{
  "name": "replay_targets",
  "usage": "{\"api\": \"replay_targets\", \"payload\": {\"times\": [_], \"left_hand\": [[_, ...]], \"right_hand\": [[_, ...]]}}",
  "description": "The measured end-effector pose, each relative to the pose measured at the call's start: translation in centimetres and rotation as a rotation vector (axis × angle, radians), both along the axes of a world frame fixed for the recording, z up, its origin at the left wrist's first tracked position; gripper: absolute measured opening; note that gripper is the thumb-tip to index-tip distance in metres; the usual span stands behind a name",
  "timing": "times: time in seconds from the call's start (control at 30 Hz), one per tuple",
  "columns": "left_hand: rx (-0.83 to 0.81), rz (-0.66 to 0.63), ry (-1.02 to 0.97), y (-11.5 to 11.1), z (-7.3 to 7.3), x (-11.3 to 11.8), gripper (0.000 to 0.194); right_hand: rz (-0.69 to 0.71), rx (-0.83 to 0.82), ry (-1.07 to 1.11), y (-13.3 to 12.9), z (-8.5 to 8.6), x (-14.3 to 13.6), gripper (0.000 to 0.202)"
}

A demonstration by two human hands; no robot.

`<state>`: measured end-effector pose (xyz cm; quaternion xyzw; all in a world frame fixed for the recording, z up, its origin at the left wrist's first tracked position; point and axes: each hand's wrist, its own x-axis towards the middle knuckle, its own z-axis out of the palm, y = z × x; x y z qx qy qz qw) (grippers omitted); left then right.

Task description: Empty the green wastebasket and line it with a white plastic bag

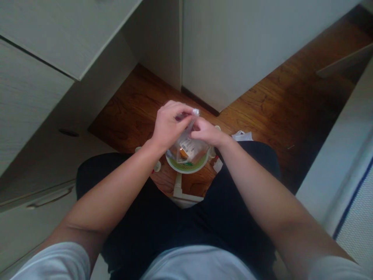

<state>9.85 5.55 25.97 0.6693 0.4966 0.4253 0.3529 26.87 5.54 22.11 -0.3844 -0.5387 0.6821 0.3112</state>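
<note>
Clear packet (pixel 189 146) pinched by left hand (pixel 169 124) and right hand (pixel 205 132) above wooden floor (pixel 276 101), between cabinets (pixel 233 39).

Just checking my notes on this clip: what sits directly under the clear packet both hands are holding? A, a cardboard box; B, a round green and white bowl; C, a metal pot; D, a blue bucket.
B: the clear packet, pinched by the left hand and right hand, hangs over a round green and white bowl.

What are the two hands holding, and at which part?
Both the left hand and the right hand pinch a clear plastic bag at its top edge.
</note>
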Motion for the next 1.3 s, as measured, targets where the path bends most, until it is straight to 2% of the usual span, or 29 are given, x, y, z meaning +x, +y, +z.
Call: {"api": "replay_targets", "payload": {"times": [0.07,0.13,0.3,0.4,0.53,0.7,0.8,0.9,0.93,1.0,1.1,1.2,1.3], "left_hand": [[-0.043,0.011,-0.033,0.5,-0.4,-0.2,0.01],[-0.098,0.024,-0.077,1.0,-1.0,-0.7,0.013],[-0.236,0.01,-0.165,2.0,-2.5,-2.7,0.041],[-0.287,-0.003,-0.148,2.0,-2.8,-3.6,0.037],[-0.194,0.04,-0.046,1.3,-2.1,-4.3,0.023],[0.002,0.07,0.043,0.4,-1.7,-5.5,0.024],[-0.038,0.01,0.01,0.2,-2.6,-5.6,0.036],[-0.097,-0.152,0.05,0.2,-4.0,-5.2,0.065],[-0.097,-0.209,0.097,0.3,-4.4,-5.1,0.067],[-0.077,-0.285,0.211,0.4,-5.0,-5.1,0.053],[-0.054,-0.29,0.341,0.7,-5.3,-5.3,0.029],[-0.062,-0.258,0.402,0.8,-4.9,-5.6,0.026],[-0.072,-0.232,0.411,0.6,-4.4,-5.4,0.026]], "right_hand": [[0.0,-0.015,0.044,0.1,0.0,-0.5,0.038],[-0.056,-0.036,0.04,0.3,-0.3,-0.9,0.048],[-0.175,-0.118,0.006,0.8,-1.1,-1.2,0.062],[-0.172,-0.116,0.072,0.8,-1.0,-1.1,0.062],[-0.151,-0.088,0.084,0.7,-1.0,-1.2,0.055],[-0.13,-0.051,-0.014,1.1,-1.4,-1.1,0.063],[-0.068,-0.069,0.055,1.4,-1.1,-0.6,0.068],[-0.018,-0.111,0.13,1.6,-0.5,-0.2,0.065],[-0.001,-0.121,0.149,1.6,-0.2,-0.1,0.063],[0.033,-0.128,0.171,1.7,0.3,0.2,0.058],[0.095,-0.104,0.134,2.0,1.0,0.7,0.054],[0.121,-0.043,0.021,2.1,1.1,1.2,0.052],[0.046,0.041,-0.082,2.1,0.4,1.3,0.05]]}}
